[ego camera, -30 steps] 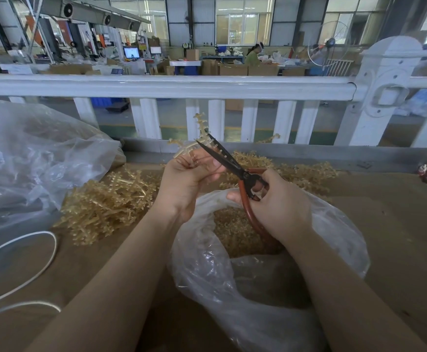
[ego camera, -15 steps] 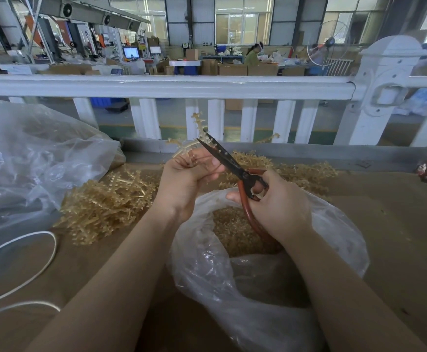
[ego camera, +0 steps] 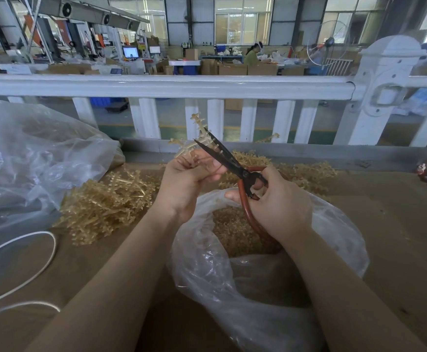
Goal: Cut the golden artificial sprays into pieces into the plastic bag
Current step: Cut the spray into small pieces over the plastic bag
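Frame centre: left hand [ego camera: 185, 182] pinching golden spray [ego camera: 199, 138], right hand [ego camera: 278, 201] clasped round red-handled scissors [ego camera: 228, 162], blades slightly parted at the spray, above open plastic bag [ego camera: 263, 283] holding cut pieces [ego camera: 232, 229].

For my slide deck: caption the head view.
Left hand holds a golden spray against scissors in right hand above open plastic bag.

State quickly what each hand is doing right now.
Left hand: closed on a golden spray.
Right hand: closed on the scissors.
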A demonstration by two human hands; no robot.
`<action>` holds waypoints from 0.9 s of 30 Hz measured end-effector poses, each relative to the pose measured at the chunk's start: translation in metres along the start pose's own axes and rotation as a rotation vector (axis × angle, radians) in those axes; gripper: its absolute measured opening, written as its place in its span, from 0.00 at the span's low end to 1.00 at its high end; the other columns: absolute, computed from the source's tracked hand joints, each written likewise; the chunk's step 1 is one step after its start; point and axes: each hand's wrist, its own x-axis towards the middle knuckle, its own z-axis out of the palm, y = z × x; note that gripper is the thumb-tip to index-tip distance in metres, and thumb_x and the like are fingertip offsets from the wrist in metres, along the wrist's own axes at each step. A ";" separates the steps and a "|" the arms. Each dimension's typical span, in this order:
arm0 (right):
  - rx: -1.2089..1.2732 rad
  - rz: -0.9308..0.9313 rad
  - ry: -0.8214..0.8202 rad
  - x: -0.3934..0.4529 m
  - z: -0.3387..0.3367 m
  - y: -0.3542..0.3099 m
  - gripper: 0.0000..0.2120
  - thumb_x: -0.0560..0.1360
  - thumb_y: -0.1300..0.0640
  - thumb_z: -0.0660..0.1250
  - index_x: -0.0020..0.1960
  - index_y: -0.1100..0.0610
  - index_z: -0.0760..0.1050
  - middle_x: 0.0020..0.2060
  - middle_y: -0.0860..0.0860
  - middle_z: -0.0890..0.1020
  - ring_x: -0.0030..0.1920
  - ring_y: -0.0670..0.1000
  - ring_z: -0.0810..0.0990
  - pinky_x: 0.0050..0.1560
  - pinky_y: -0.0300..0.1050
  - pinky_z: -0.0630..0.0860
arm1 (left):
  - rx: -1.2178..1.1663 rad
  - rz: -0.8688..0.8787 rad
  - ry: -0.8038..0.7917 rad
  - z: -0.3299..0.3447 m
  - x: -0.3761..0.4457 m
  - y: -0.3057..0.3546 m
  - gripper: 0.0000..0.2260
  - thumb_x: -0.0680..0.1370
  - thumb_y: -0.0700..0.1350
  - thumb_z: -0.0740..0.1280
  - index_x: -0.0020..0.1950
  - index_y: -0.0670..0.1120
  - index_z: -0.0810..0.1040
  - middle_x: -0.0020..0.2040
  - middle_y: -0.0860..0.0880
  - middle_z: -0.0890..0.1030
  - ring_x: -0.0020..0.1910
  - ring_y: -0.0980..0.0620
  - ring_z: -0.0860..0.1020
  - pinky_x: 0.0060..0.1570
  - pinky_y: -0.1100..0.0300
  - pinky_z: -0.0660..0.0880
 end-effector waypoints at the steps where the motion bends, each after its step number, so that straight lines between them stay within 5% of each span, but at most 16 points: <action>1: -0.003 -0.005 0.007 0.000 0.000 0.000 0.36 0.60 0.16 0.52 0.49 0.44 0.67 0.36 0.34 0.72 0.36 0.41 0.74 0.31 0.34 0.66 | -0.002 0.002 0.005 0.000 0.000 0.000 0.04 0.68 0.36 0.72 0.41 0.41 0.82 0.39 0.46 0.85 0.39 0.52 0.84 0.41 0.64 0.80; 12: 0.012 0.010 0.015 0.000 -0.001 0.000 0.38 0.59 0.15 0.51 0.53 0.42 0.68 0.45 0.34 0.74 0.43 0.40 0.73 0.36 0.39 0.69 | -0.028 0.068 0.103 -0.002 0.002 -0.004 0.06 0.72 0.34 0.70 0.43 0.43 0.84 0.38 0.46 0.85 0.39 0.52 0.84 0.44 0.63 0.81; 21: 0.006 -0.006 0.002 0.000 -0.002 -0.002 0.34 0.60 0.17 0.53 0.51 0.42 0.67 0.40 0.33 0.72 0.40 0.39 0.72 0.33 0.31 0.62 | 0.092 0.036 -0.018 -0.003 0.001 -0.010 0.06 0.67 0.39 0.75 0.42 0.46 0.86 0.40 0.46 0.86 0.41 0.52 0.84 0.42 0.63 0.80; 27: 0.009 -0.005 -0.002 0.000 -0.002 -0.002 0.34 0.60 0.18 0.54 0.50 0.44 0.67 0.37 0.34 0.72 0.37 0.40 0.72 0.33 0.32 0.64 | 0.118 0.021 -0.060 -0.003 0.000 -0.011 0.07 0.68 0.38 0.73 0.45 0.39 0.82 0.40 0.45 0.86 0.39 0.51 0.84 0.42 0.63 0.80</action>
